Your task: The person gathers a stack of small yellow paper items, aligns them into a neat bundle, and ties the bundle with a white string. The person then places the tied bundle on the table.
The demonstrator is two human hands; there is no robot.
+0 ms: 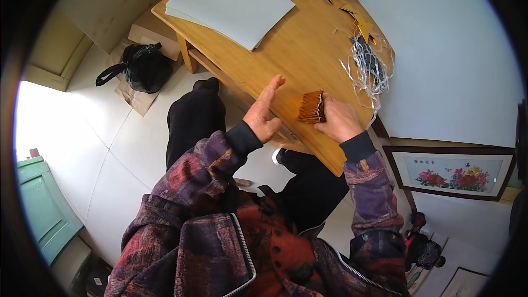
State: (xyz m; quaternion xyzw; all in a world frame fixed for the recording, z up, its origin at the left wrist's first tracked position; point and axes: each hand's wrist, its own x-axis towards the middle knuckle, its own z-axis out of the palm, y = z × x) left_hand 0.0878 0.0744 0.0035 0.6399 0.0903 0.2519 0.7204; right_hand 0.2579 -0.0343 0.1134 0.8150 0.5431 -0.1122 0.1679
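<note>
My right hand (pixel 341 120) is closed around a thick bundle of thin brown-gold folded paper strips (pixel 311 107), standing at the near part of the wooden table (pixel 313 38). The bundle's layered edges face left and up. My left hand (pixel 265 113) is raised by the table's near edge, a short gap left of the bundle. Its fingers stretch out together, and nothing shows in it. Beyond my left hand lies a stack of large white sheets (pixel 231 5).
Several shiny gold folded paper pieces (pixel 360 25) lie along the table's far right side. Tangled white strings (pixel 379 85) rest at its right edge by the wall. A black plastic bag (pixel 146 69) sits on the floor at left. A framed flower picture (pixel 451 173) is at right.
</note>
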